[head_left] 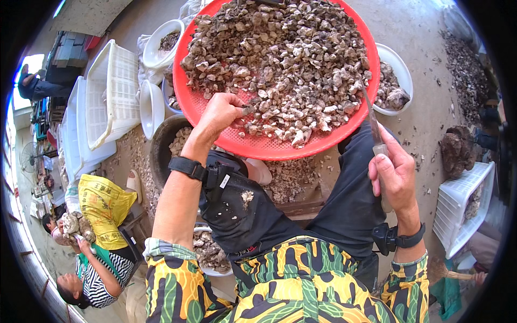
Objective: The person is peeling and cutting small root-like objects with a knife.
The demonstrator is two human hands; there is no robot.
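Note:
A wide red plastic tray point(237, 144) lies across the top, heaped with small rough grey-brown chunks point(301, 64). Over its near left part, my left hand point(222, 114) is closed in a pinch. A small dark chunk point(247, 110) shows at those fingertips. To the right of the tray, my right hand point(394, 169) is wrapped round the handle of a knife point(375, 126). Its narrow blade points up and away, with the tip by the tray's right rim.
White bowls of chunks stand right point(401, 72), far left point(164, 46) and below my left arm point(212, 253). A black tub point(160, 151) sits under the tray's left side. White crates point(116, 89) point(458, 207) flank me. Co-workers point(102, 269) sit left and right; scraps litter the floor.

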